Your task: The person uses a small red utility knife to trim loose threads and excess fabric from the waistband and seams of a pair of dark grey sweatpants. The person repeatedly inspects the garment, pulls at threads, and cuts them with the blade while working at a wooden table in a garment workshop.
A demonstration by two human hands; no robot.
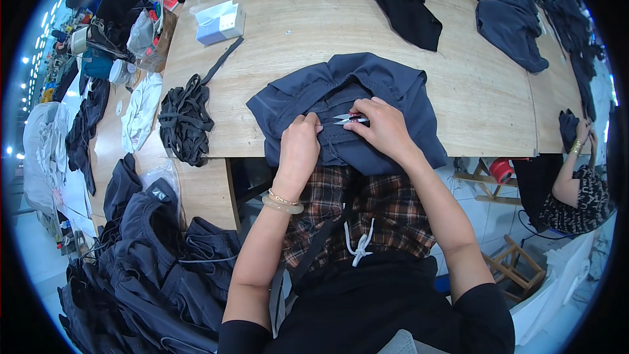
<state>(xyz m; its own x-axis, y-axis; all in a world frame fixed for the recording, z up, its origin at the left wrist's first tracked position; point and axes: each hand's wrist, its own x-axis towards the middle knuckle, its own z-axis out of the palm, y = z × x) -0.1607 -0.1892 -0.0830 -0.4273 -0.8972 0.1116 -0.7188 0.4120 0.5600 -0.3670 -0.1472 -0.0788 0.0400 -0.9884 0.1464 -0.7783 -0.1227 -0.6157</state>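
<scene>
A dark blue-grey garment with a gathered elastic waistband (386,82) lies at the table's near edge, partly hanging over my lap. My left hand (301,141) is closed, pinching the waistband at its left side. In my right hand (383,124) is a small pair of thread snips (346,119), blades pointing left toward my left fingertips. The blades lie just over the waistband's inner edge. Whether a thread sits between them is too small to tell.
Left of the garment lies a bundle of dark fabric strips (186,120); behind it stands a tissue box (221,23). More dark garments (501,19) lie at the back, and a heap of them (147,265) sits at lower left. A co-worker (576,190) sits at the right.
</scene>
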